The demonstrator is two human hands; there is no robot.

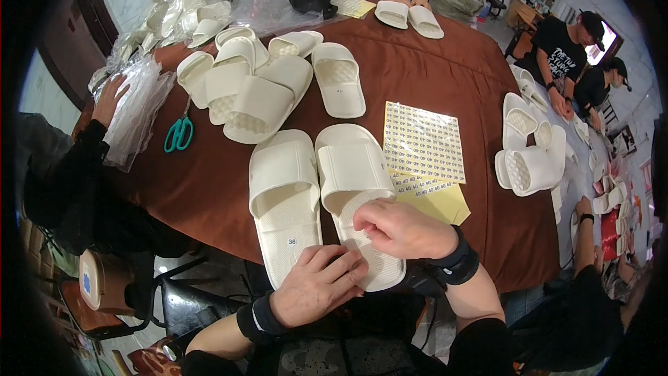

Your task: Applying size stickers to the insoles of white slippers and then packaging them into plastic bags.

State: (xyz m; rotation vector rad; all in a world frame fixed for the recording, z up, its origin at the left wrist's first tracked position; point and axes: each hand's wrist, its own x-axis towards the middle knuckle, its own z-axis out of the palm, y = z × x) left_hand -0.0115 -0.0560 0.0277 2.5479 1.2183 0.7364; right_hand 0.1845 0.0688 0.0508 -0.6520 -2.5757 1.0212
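Note:
A pair of cream slide slippers lies side by side on the table's near edge, toes pointing away. The left slipper point(285, 212) has a small white sticker on its insole. My left hand point(321, 284) grips the heel end of the right slipper point(353, 167), its fingers bent over the insole and its thumb hidden. Over the middle of that slipper's insole, my right hand point(407, 228) is closed with its fingertips turned down. What it pinches, if anything, cannot be seen. Right of the pair lie sheets of small printed stickers point(423, 141) on yellow backing.
Brown cloth point(480, 237) covers the table. Beyond the pair are a pile of slippers point(254, 90), teal-handled scissors point(179, 134) and clear plastic bags point(142, 108). More slippers point(532, 160) stand at the right edge. Other people sit around, one with a hand point(109, 99) on the bags.

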